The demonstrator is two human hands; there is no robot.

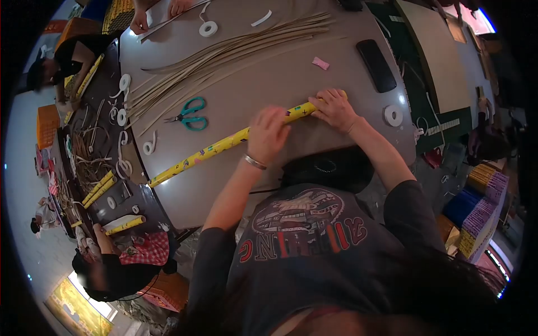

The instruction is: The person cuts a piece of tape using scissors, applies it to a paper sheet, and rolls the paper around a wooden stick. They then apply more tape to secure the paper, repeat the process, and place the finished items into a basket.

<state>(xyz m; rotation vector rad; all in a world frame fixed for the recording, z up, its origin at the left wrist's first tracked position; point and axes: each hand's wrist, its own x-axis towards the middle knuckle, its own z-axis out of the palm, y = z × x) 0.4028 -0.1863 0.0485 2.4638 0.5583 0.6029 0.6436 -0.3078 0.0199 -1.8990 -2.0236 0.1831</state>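
Note:
A long, thin roll of yellow patterned paper [216, 147] lies slantwise across the table in front of me. My right hand [335, 110] has its fingers closed over the roll's far right end. Further down the roll, my left hand [268, 135] bends over it, slightly blurred, with a bracelet on the wrist; the hand hides the stretch of roll beneath it. Teal-handled scissors [190, 115] rest to the left of the roll, their blades parted.
Thin brown strips [224, 53] are spread over the table's far half. White tape rolls [393, 116] lie about, and a black phone-like case [376, 65] and small pink packet [320, 63] are at the right. Co-workers [95, 274] work at the left and far side.

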